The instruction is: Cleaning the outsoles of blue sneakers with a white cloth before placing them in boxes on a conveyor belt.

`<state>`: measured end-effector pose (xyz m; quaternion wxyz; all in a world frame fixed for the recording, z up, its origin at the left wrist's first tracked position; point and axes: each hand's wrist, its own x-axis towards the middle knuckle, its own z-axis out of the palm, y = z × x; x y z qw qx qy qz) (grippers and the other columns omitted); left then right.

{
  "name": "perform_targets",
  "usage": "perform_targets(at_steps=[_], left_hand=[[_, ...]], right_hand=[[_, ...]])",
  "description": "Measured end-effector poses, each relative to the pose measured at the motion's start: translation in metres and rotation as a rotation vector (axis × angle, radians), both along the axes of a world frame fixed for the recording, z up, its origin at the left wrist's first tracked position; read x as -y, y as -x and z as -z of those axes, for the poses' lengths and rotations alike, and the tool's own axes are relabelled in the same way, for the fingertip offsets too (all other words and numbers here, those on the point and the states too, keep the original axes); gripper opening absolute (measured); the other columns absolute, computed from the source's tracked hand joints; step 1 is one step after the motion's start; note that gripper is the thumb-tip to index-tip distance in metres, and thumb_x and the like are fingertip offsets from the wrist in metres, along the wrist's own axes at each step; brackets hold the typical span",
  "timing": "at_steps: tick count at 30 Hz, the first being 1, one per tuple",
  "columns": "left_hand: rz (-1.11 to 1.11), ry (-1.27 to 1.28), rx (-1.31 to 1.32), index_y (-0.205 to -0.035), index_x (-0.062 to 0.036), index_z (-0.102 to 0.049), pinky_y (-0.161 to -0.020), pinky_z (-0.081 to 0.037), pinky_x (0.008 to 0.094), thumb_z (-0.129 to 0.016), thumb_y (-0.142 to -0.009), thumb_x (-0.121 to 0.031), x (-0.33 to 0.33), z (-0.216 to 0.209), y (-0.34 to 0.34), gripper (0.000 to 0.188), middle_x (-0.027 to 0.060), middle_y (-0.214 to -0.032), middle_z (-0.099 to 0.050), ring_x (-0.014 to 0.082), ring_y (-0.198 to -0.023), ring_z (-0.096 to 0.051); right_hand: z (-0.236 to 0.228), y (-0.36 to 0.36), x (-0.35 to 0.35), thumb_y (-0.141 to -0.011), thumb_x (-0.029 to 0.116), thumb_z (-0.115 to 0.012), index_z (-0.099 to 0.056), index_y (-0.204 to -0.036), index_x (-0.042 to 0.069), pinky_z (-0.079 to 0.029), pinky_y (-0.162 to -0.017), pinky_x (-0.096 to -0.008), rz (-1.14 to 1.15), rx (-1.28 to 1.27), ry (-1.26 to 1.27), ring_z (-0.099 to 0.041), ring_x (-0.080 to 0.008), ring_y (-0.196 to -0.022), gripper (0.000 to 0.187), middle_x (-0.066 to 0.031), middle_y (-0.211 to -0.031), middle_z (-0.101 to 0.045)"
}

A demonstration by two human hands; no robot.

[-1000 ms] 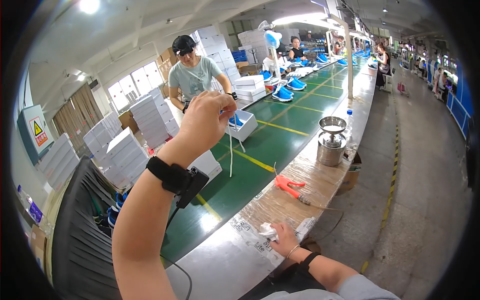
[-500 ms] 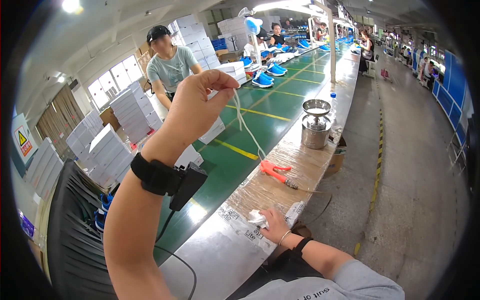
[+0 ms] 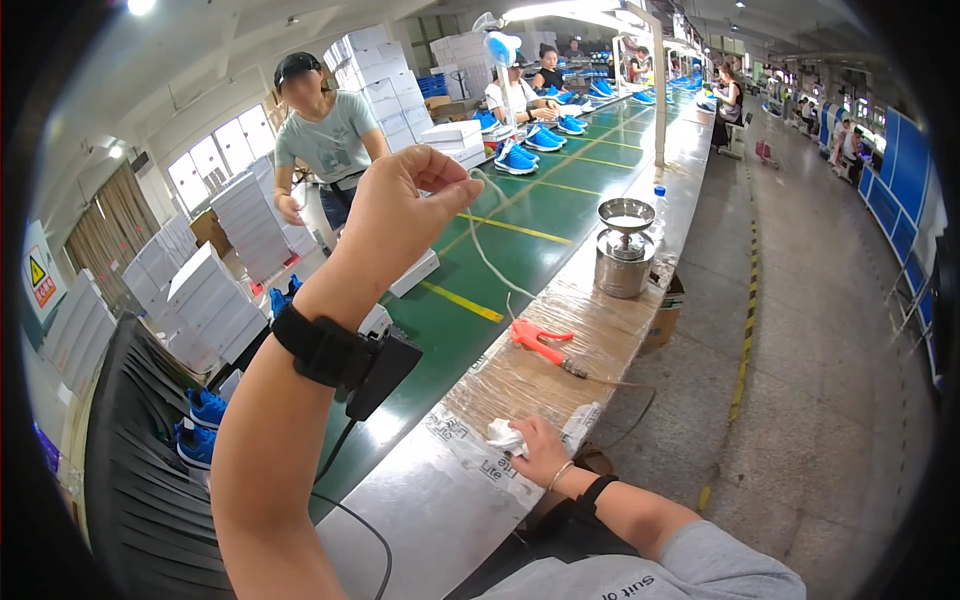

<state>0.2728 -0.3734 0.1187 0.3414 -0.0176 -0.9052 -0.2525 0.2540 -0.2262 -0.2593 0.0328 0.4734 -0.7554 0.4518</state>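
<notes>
My left hand [image 3: 425,192] is raised above the green conveyor belt, thumb and fingertips pinched together. From that pinch a thin white string [image 3: 486,254] hangs in a loose curve toward the bench. Low on the near bench, my right hand [image 3: 542,450] has its fingers on a crumpled white cloth or tissue [image 3: 506,436] and presses it against the taped surface. Just beyond lies a red air blow gun [image 3: 537,340] with a hose. Farther along stands a metal canister with a dish on top [image 3: 625,255].
Beside the bench runs the green belt [image 3: 440,320], carrying blue shoes [image 3: 515,158] farther off. Stacked white boxes [image 3: 215,300] and a co-worker [image 3: 330,135] are on the left. Blue shoes [image 3: 200,425] sit by a black rack [image 3: 150,480]. A cable trails from my left wrist.
The string in my left hand has swung and bowed out. Across the belt, the co-worker has shifted left, a hand now showing. A blue shoe has come into sight behind my left forearm.
</notes>
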Motion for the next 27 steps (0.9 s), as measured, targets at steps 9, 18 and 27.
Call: perform_targets(at_steps=[9,18,27], left_hand=[[0.074,-0.419,0.070,-0.091,-0.0003,-0.063,-0.054,-0.042,0.0171,-0.068,-0.082,-0.015,0.011,0.007,0.015,0.018,0.0000,-0.076,-0.062,0.0024,-0.060,-0.052],[0.003,-0.208,0.011,-0.092,0.0001,-0.065,-0.061,-0.043,0.0206,-0.068,-0.082,-0.016,0.003,0.005,0.022,0.019,0.0012,-0.079,-0.063,0.0050,-0.068,-0.054],[-0.006,-0.075,-0.086,-0.089,-0.0042,-0.067,-0.064,-0.041,0.0198,-0.069,-0.080,-0.015,-0.008,-0.001,0.027,0.014,0.0002,-0.079,-0.063,0.0033,-0.067,-0.050]], right_hand=[[0.001,0.001,0.002,-0.065,0.014,-0.065,-0.051,-0.111,0.008,-0.040,-0.087,-0.0406,-0.006,0.024,-0.026,-0.049,-0.0335,-0.097,0.049,-0.0156,-0.102,-0.049],[0.001,0.001,-0.001,-0.065,0.015,-0.064,-0.050,-0.112,0.009,-0.040,-0.087,-0.0408,0.013,0.013,-0.025,-0.048,-0.0334,-0.098,0.049,-0.0149,-0.102,-0.049],[0.002,0.001,0.000,-0.065,0.015,-0.066,-0.050,-0.112,0.009,-0.040,-0.088,-0.0408,-0.003,0.053,-0.035,-0.048,-0.0336,-0.098,0.050,-0.0152,-0.102,-0.048]])
